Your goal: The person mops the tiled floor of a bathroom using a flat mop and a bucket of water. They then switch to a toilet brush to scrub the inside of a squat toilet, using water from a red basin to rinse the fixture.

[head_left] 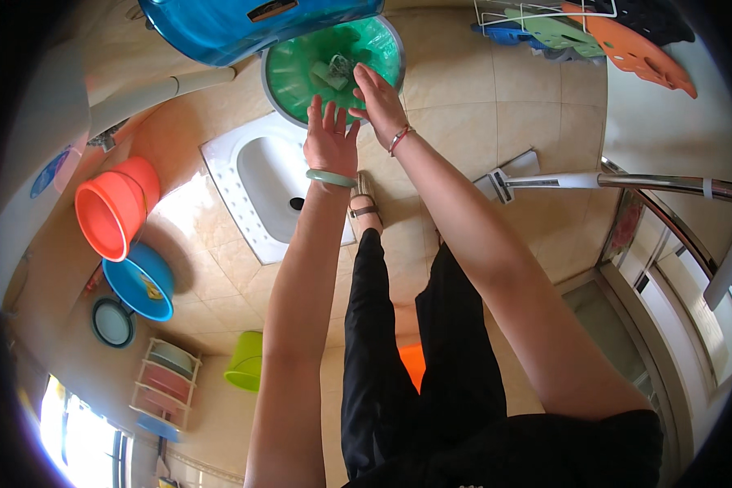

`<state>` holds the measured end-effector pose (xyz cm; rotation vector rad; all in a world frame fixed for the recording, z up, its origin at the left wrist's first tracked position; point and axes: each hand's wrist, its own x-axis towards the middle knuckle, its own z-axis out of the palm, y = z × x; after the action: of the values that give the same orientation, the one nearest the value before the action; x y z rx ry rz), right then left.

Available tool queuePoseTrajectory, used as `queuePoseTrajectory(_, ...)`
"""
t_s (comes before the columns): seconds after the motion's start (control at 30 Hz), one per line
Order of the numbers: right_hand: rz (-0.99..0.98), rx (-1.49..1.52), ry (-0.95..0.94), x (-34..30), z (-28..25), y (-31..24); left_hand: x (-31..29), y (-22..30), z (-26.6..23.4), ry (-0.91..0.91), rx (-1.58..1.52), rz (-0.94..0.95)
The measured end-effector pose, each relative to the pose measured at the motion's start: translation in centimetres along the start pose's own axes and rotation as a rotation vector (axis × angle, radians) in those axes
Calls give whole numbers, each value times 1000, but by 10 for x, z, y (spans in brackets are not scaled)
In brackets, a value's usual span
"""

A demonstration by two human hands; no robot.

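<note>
My two hands reach out over the near edge of a round trash bin (398, 58) lined with a green plastic bag (293, 71). My left hand (331, 145), with a pale green bangle at the wrist, has its fingers stretched up and apart, and nothing shows in it. Slightly farther out, my right hand (377, 101) is spread too and appears to hold nothing; a thin red bracelet circles its wrist. Inside the bag, just beyond my fingertips, lies a crumpled whitish piece of waste (333, 73) that I cannot make out exactly.
A large blue tub (236, 32) overhangs the bin's far left. Below the bin is a white squat toilet (256, 187). Leftward stand an orange bucket (110, 211) and blue basin (142, 285). At right, a mop (561, 180) reaches across the floor; slippers (634, 53) hang on a rack.
</note>
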<state>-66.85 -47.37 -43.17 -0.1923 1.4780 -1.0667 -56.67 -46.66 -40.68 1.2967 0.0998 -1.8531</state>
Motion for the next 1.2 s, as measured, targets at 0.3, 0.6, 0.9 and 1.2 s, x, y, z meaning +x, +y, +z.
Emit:
queuePoseTrajectory(0.3,124,171,261,-111,-103,24,-56,-27,-4,-6,263,-151)
queuePoseTrajectory(0.6,-294,-387,1005,-209,-335,-30,-176,-93,106,-123,355,-216)
queuePoseTrajectory(0.9,-538,-620,467,-182,-316,-115,-269,-85,212,-640,543,333)
queuePoseTrajectory(1.2,-672,-1099,160,-274,-241,-56,-371,-3,182,-1060,729,499)
